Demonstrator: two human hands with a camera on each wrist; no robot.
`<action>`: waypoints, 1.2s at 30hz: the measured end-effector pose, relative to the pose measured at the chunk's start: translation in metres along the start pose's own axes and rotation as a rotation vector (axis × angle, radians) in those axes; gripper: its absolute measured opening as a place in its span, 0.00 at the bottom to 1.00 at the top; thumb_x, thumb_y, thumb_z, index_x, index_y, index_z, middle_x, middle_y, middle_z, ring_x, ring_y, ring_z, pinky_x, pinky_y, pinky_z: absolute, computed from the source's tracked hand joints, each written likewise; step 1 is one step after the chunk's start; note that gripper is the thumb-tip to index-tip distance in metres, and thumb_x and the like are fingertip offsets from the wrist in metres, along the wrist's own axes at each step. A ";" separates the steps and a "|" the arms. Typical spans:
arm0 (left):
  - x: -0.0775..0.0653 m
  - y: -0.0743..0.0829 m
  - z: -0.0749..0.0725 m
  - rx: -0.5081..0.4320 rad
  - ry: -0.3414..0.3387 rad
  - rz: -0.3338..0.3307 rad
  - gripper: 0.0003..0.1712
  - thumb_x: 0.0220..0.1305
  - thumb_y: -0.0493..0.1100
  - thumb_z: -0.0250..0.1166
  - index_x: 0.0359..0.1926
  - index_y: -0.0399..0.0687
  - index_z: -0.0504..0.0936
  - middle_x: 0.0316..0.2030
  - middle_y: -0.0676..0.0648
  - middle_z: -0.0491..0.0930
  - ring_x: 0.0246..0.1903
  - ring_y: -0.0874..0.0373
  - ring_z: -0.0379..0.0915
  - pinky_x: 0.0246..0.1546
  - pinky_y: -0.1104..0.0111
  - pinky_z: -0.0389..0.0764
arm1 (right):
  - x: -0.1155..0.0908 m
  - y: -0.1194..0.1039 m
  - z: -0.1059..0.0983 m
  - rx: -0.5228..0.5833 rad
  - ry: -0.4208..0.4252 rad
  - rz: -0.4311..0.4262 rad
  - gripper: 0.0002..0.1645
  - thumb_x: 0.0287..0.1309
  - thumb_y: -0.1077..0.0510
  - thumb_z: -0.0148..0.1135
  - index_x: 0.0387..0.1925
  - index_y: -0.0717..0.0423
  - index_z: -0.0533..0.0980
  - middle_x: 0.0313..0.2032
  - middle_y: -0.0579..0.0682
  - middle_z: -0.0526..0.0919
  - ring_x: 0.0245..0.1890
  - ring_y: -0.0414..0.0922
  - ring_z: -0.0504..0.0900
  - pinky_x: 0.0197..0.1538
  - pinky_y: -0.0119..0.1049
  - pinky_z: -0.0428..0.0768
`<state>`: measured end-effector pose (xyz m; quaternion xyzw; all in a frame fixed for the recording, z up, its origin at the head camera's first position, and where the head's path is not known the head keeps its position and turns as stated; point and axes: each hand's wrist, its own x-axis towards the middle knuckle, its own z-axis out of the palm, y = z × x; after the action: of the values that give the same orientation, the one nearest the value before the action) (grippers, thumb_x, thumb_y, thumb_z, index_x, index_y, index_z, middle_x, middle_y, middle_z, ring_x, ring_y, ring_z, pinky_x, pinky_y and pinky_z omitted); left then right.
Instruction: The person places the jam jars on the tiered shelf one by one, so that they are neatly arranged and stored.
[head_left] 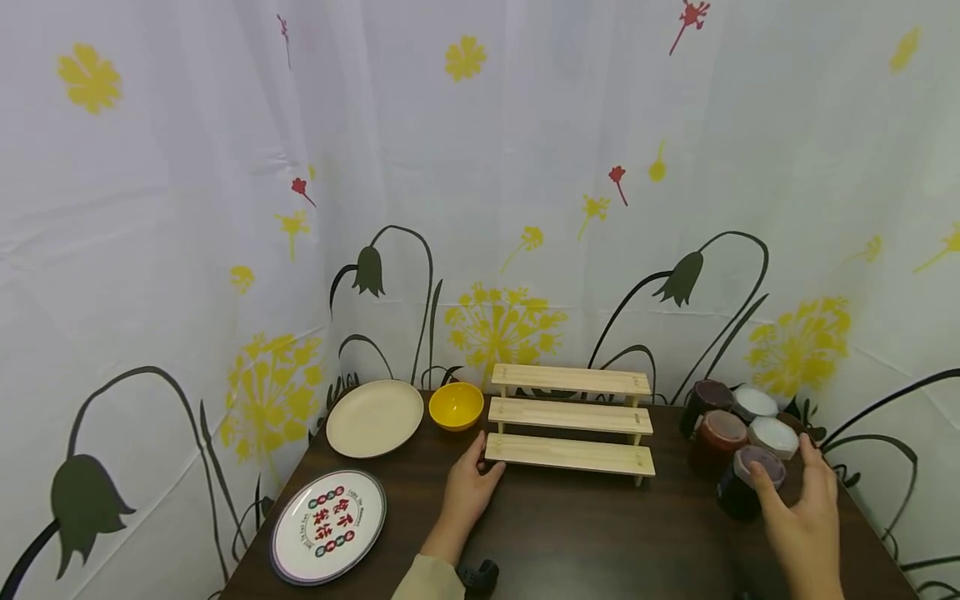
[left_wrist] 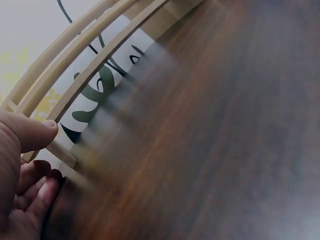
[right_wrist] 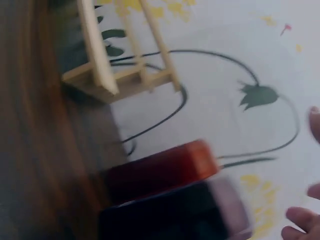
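A three-tier wooden display stand sits mid-table. My left hand pinches the left end of its lowest slat. In the left wrist view, the thumb lies on top of that slat and the fingers curl below it. At the right is a cluster of several lidded jars. My right hand, fingers spread, is beside the nearest dark jar with a pale lid. Behind that one stands a red-brown jar. The right wrist view shows a gap between the fingertips and the jars.
On the left lie a cream oval plate and a white plate with printed characters. A yellow bowl stands left of the stand. Two white-lidded jars, one at the front, belong to the cluster. A patterned curtain hangs behind the dark table.
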<state>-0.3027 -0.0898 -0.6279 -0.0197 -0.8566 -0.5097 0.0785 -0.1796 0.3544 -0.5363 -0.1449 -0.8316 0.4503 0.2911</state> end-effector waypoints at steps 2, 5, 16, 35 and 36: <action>0.001 0.000 0.001 0.012 -0.001 -0.011 0.43 0.71 0.46 0.75 0.82 0.42 0.69 0.73 0.37 0.78 0.61 0.43 0.82 0.64 0.45 0.82 | -0.003 0.007 0.005 0.067 0.056 0.089 0.47 0.78 0.50 0.64 0.88 0.50 0.54 0.85 0.61 0.57 0.86 0.55 0.54 0.88 0.44 0.52; 0.001 0.000 0.002 0.028 -0.025 -0.015 0.44 0.70 0.46 0.76 0.82 0.44 0.69 0.74 0.36 0.77 0.63 0.43 0.81 0.65 0.44 0.81 | -0.009 0.019 0.013 0.203 0.148 0.152 0.39 0.80 0.52 0.62 0.85 0.50 0.61 0.79 0.52 0.68 0.80 0.43 0.64 0.78 0.20 0.59; 0.001 0.001 -0.010 0.042 -0.015 0.012 0.39 0.73 0.47 0.74 0.80 0.46 0.73 0.71 0.40 0.80 0.49 0.54 0.81 0.53 0.57 0.84 | -0.018 0.059 0.036 0.727 0.264 0.211 0.23 0.78 0.63 0.62 0.69 0.56 0.75 0.56 0.40 0.78 0.58 0.33 0.74 0.59 0.19 0.70; 0.006 0.003 -0.002 0.024 -0.027 0.022 0.36 0.70 0.48 0.77 0.74 0.46 0.78 0.61 0.43 0.87 0.51 0.51 0.83 0.55 0.53 0.85 | -0.002 0.074 0.045 0.084 0.029 0.335 0.54 0.61 0.51 0.83 0.78 0.65 0.62 0.68 0.55 0.69 0.54 0.31 0.71 0.47 0.10 0.67; 0.007 0.003 -0.003 0.023 -0.025 0.025 0.36 0.69 0.48 0.77 0.74 0.45 0.78 0.61 0.43 0.87 0.51 0.51 0.83 0.56 0.53 0.85 | -0.002 0.075 0.046 0.072 0.023 0.328 0.54 0.61 0.51 0.83 0.77 0.65 0.63 0.69 0.58 0.69 0.53 0.30 0.71 0.47 0.10 0.67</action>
<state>-0.3089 -0.0910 -0.6231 -0.0357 -0.8629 -0.4985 0.0744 -0.2080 0.3641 -0.6190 -0.2731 -0.7767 0.5197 0.2283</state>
